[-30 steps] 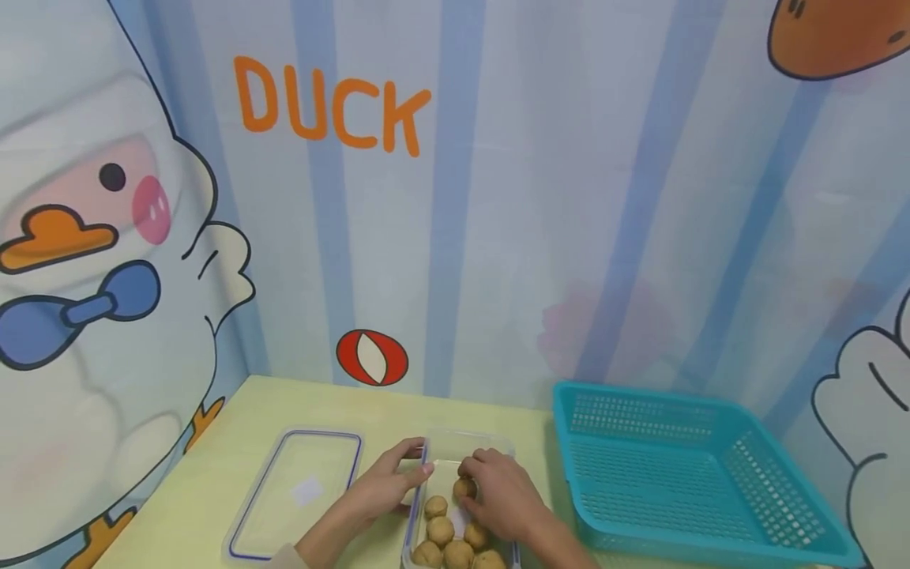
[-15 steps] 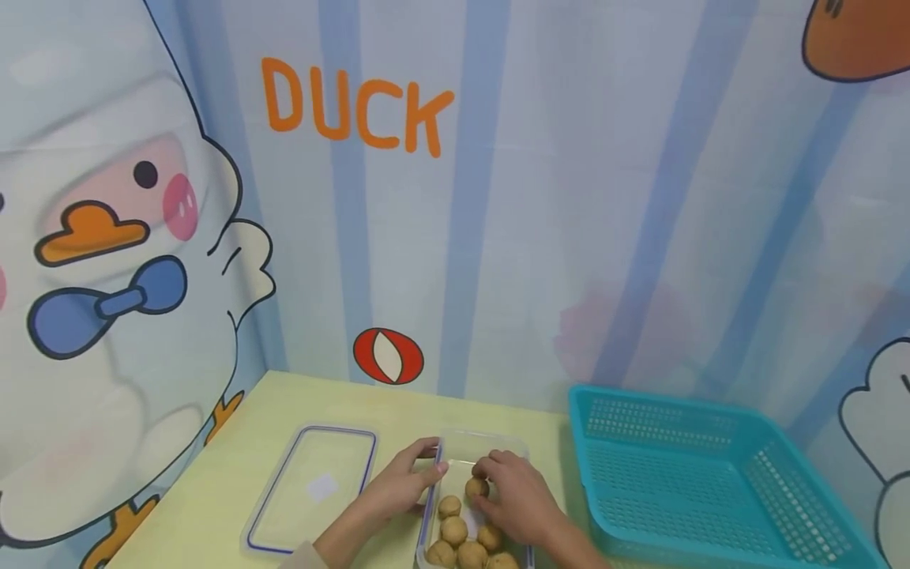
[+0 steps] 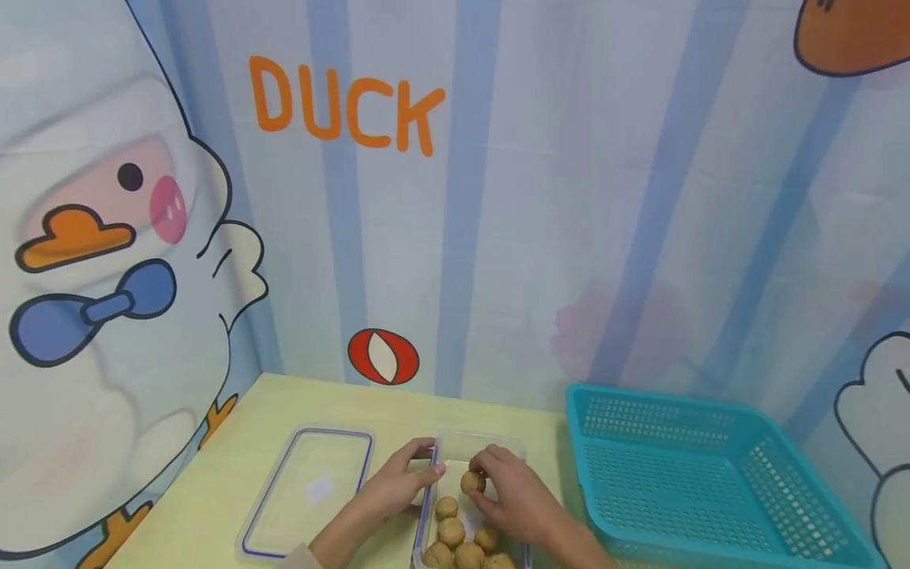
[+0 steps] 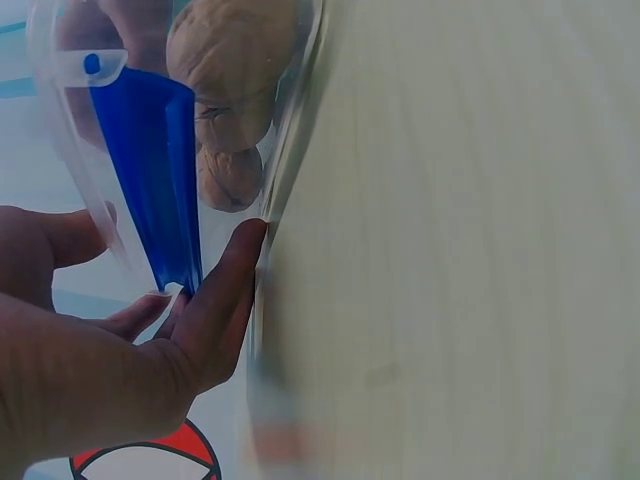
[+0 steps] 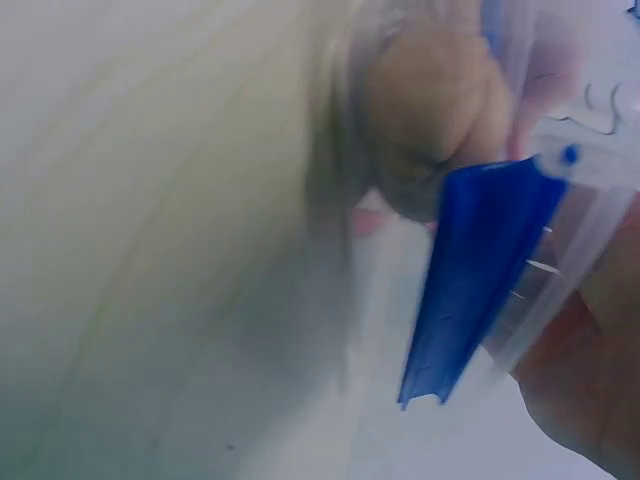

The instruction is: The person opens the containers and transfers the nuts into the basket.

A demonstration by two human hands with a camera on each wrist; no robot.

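Observation:
A clear plastic food container [image 3: 424, 518] with a blue-edged rim stands at the bottom middle of the head view. Several walnuts [image 3: 451, 533] lie in its near part. On its left side, my left hand [image 3: 398, 484] grips the wall, thumb at the rim and fingers along the outside. The left wrist view shows that hand beside a blue locking clip [image 4: 150, 170]. My right hand [image 3: 515, 494] reaches in over the right wall and pinches one walnut [image 3: 472, 483] between thumb and fingers, farther back than the others. Through the wall, the right wrist view shows blurred walnuts [image 5: 430, 100] behind another blue clip [image 5: 475, 270].
Left of the container lies its clear lid [image 3: 341, 506] with a blue seal and a small white square [image 3: 319, 490]. A turquoise mesh basket [image 3: 577, 458] stands to the right on the pale yellow table [image 3: 199, 514]. A printed duck curtain [image 3: 526, 237] rises behind.
The head view has shifted slightly sideways. The pinched walnut shows more fully between the right hand's fingers than before. The left hand keeps its grip on the container.

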